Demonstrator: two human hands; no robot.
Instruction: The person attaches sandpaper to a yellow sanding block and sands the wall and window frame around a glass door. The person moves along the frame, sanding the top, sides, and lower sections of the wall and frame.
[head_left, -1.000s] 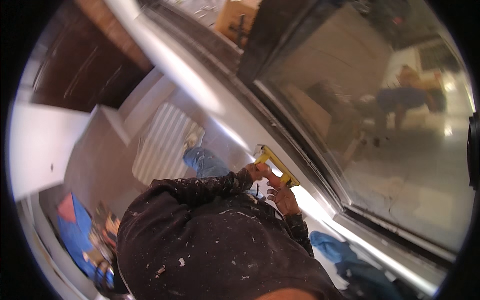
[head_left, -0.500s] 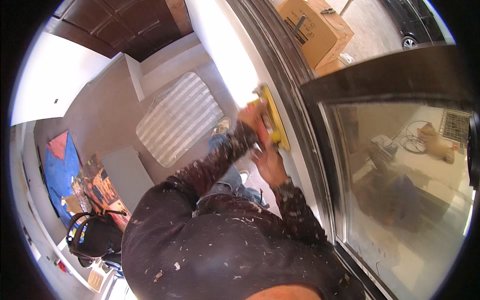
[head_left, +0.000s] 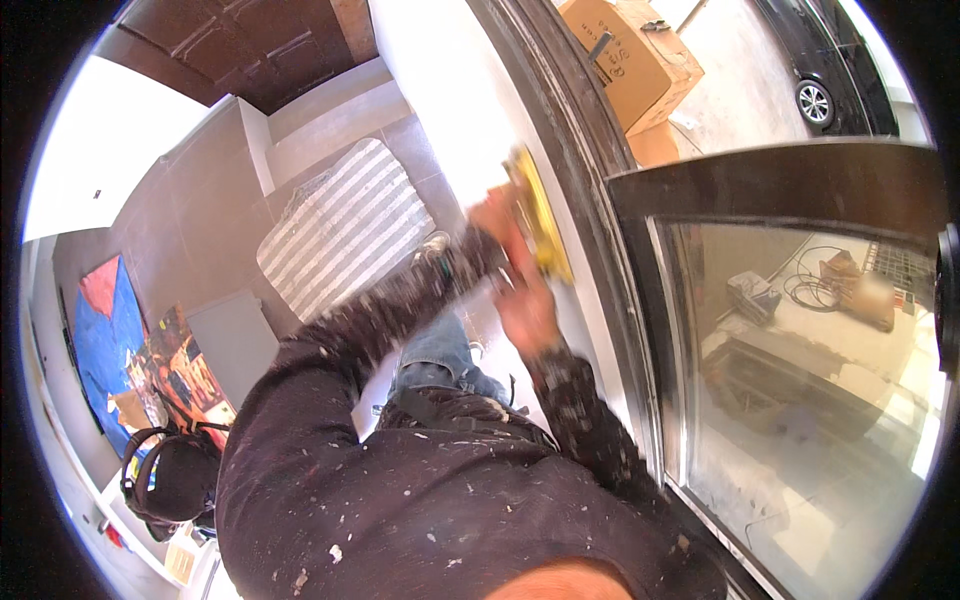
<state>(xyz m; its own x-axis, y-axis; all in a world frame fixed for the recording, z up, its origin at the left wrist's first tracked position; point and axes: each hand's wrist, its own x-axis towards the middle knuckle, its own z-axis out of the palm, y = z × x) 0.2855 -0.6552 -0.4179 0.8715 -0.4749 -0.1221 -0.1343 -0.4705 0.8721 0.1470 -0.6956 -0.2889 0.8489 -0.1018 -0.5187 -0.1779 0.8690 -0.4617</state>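
A long, narrow yellow sanding board lies along the white wall edge beside the dark door frame. My left hand is closed round its upper part, with the arm reaching across from the left. Lower down, my right hand grips the near end, its fingers partly hidden and smeared by motion. Something reddish, perhaps the handle, shows between the two hands. Both dark sleeves are spattered with pale paint.
A glazed dark door stands open at the right. Beyond the frame are a cardboard box and a black car. A striped mat lies on the floor; a black backpack sits at lower left.
Both hands and the sanding board have shifted slightly up and left in view, still along the wall edge. The view itself has moved a little, with more of the car showing.
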